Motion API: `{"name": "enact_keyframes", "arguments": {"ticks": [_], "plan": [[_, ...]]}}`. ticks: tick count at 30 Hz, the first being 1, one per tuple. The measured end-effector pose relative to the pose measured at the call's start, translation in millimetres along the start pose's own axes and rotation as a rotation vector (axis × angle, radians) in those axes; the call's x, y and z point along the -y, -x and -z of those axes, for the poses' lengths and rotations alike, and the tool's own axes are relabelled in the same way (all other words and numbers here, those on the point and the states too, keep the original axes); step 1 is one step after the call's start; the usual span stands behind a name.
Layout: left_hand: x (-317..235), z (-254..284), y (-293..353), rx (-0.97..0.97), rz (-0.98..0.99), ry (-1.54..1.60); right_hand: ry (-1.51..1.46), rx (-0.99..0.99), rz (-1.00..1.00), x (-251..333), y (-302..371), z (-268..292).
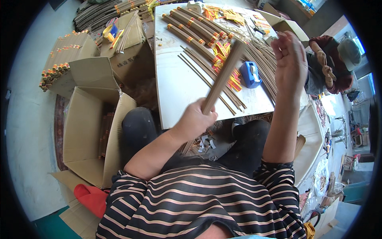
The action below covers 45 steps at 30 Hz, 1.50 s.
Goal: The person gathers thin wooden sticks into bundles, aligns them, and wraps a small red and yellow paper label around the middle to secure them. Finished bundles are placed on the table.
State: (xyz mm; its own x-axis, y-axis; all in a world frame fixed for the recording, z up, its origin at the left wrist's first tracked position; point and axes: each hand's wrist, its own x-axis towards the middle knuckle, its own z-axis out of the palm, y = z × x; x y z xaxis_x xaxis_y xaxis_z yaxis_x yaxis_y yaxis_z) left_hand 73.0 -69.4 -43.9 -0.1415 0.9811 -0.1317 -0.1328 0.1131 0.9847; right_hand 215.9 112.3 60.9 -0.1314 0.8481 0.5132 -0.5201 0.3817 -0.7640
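My left hand (195, 119) is closed around the lower end of a bundle of brown incense sticks (225, 75), which slants up and right above the white table (169, 93). My right hand (289, 65) is raised on the right, palm turned toward the bundle, fingers stretched and apart from it. Beneath them stands a blue tape dispenser (250, 75) with a roll of tape. Red and yellow paper labels (234, 81) lie beside it, partly hidden by the bundle. Loose incense sticks (199, 71) are spread on the tabletop.
Banded bundles (185, 34) line the table's far side. An open cardboard box (85, 127) with bundles inside stands at my left; behind it, more bundles (65, 53) are stacked. Another person (338, 59) sits at the right. Paper scraps (205, 143) lie on the floor between my legs.
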Motion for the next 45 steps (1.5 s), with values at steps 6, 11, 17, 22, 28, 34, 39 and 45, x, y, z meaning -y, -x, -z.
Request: {"name": "enact_keyframes", "arguments": {"ticks": [6,11,17,22,28,34,39,45], "plan": [[-5.4,42.1,-25.6,-0.075,0.132,0.346,1.200,0.513,-0.279,-140.2,35.8,69.2],[7.5,55.6,-35.4,-0.068,0.171,0.400,1.524,0.550,-0.179,-158.4,51.8,46.0],[6.2,57.8,-37.0,-0.063,0.188,0.368,1.393,0.498,-0.197,-161.1,44.7,53.0],[-5.8,54.2,-29.6,-0.027,0.200,0.304,0.507,0.261,-0.774,-103.5,31.7,34.4],[-30.0,36.8,-12.8,0.032,0.202,0.175,0.228,0.287,-0.862,-53.8,44.9,25.1],[-43.3,21.7,11.3,0.053,0.173,0.078,0.201,0.427,-0.805,-4.7,80.0,8.9],[-41.6,10.6,30.0,0.058,0.220,-0.006,0.234,0.369,-0.744,17.5,132.1,-11.1],[-39.3,-0.3,41.1,0.062,0.249,-0.069,0.205,0.418,-0.763,28.9,162.8,-26.7]]}}
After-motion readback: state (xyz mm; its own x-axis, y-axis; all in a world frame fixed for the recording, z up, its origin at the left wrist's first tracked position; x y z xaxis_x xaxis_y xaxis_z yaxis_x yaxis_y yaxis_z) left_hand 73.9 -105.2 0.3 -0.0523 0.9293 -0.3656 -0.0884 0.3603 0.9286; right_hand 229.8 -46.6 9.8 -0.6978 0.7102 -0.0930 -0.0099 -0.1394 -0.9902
